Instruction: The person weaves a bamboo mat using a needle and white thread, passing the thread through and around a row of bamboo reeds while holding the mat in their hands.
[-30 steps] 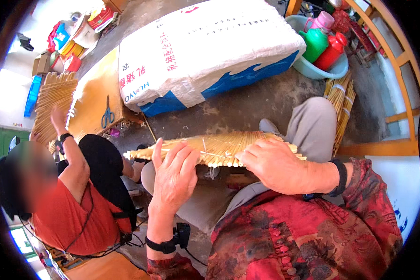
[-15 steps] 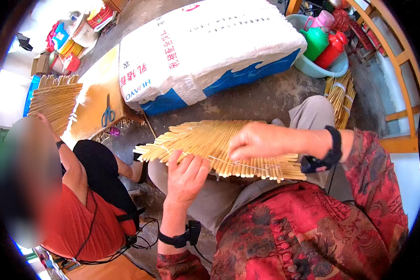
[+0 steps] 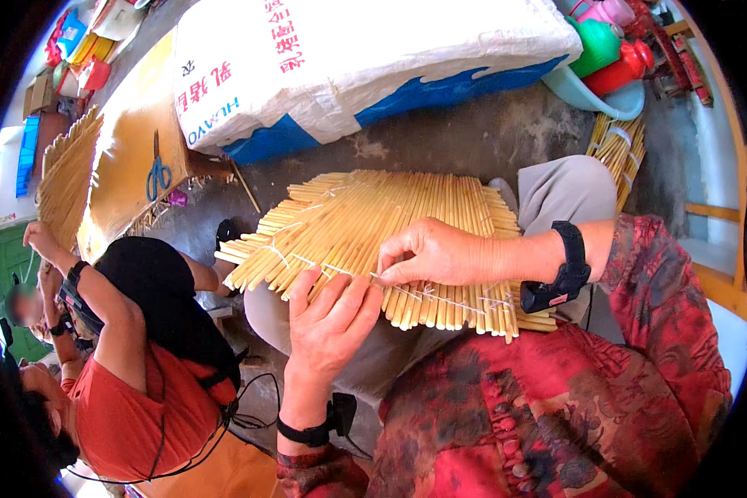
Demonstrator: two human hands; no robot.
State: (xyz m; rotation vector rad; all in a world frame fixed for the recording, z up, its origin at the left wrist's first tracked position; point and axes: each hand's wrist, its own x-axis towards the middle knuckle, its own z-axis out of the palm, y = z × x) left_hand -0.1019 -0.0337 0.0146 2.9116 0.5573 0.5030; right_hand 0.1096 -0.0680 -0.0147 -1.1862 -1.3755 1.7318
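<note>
While the right hand (image 3: 440, 253) pinches a thin white thread (image 3: 404, 290) between its fingers, the left hand (image 3: 332, 319) lays its bent fingers over the near edge of a flat mat of pale yellow stalks (image 3: 382, 224) — whether they clamp it I cannot tell, the thumb being hidden. The mat spans the lap, beside a grey-trousered knee (image 3: 568, 195); beyond, blue-handled metal scissors (image 3: 158, 176) lie on a yellowish wooden tabletop (image 3: 133, 124) at left, near a large white-and-blue wrapped block (image 3: 373, 50).
</note>
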